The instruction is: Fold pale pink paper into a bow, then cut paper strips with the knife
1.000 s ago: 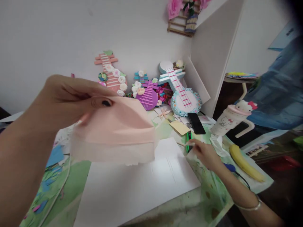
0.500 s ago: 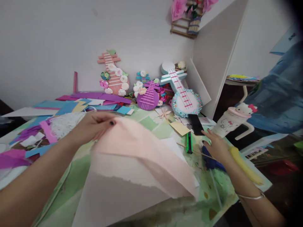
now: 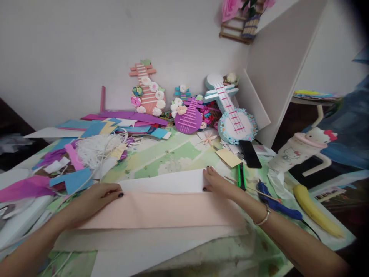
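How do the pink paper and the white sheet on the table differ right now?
The pink paper is pale pink; the white sheet is plain white. The pink paper lies on top, while the white sheet is partly covered beneath it. The pink paper extends leftward past the white sheet's edge. Both lie over the green-patterned table.

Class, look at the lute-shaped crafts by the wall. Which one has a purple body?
The purple lute in the middle, with pale lines across its front; the pink lute stands to its left, the white and pale blue lute to its right.
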{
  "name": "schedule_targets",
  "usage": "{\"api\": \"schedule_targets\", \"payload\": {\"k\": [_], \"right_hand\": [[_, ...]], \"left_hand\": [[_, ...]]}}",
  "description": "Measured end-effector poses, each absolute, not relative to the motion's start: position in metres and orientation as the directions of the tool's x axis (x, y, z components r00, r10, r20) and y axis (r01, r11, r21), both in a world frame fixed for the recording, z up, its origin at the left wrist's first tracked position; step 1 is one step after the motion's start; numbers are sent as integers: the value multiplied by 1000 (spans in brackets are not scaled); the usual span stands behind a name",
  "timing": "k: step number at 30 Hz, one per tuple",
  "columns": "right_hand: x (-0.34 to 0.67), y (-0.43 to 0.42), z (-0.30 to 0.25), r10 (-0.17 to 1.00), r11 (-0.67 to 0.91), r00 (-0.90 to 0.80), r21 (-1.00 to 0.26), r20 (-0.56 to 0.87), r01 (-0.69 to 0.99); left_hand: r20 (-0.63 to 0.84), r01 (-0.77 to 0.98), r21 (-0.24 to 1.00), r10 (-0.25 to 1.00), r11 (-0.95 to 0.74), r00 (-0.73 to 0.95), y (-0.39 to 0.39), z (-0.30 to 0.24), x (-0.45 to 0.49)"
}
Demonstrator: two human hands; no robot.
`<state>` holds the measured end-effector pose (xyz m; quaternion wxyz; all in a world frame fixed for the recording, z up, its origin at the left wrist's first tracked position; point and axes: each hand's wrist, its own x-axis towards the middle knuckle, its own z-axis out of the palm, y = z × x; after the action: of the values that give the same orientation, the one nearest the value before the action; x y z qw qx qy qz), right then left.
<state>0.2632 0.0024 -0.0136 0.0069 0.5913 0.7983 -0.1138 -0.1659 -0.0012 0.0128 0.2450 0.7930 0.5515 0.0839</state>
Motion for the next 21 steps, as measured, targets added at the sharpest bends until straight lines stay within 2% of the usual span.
{"api": "schedule_targets", "payload": {"k": [2,4,13,21], "right_hand": [[261,14,-15,931,302,-330,-179,-155,936],[263,27,-14,923,326,-355,-185,-152,927],[284,49,9,896,412,-438,-236,-70,880],[308,56,16,912,368,-402,-270,-78,890]], "left_hand": [[-193,815,536,908,-219,371,-5,8,-171],[-185,807,559,921,-188,343,-5,3,-174],[-63,823,534,961,-196,270,-8,-7,-164],[-97,829,538,966,-150,238,-17,-3,-137]]}}
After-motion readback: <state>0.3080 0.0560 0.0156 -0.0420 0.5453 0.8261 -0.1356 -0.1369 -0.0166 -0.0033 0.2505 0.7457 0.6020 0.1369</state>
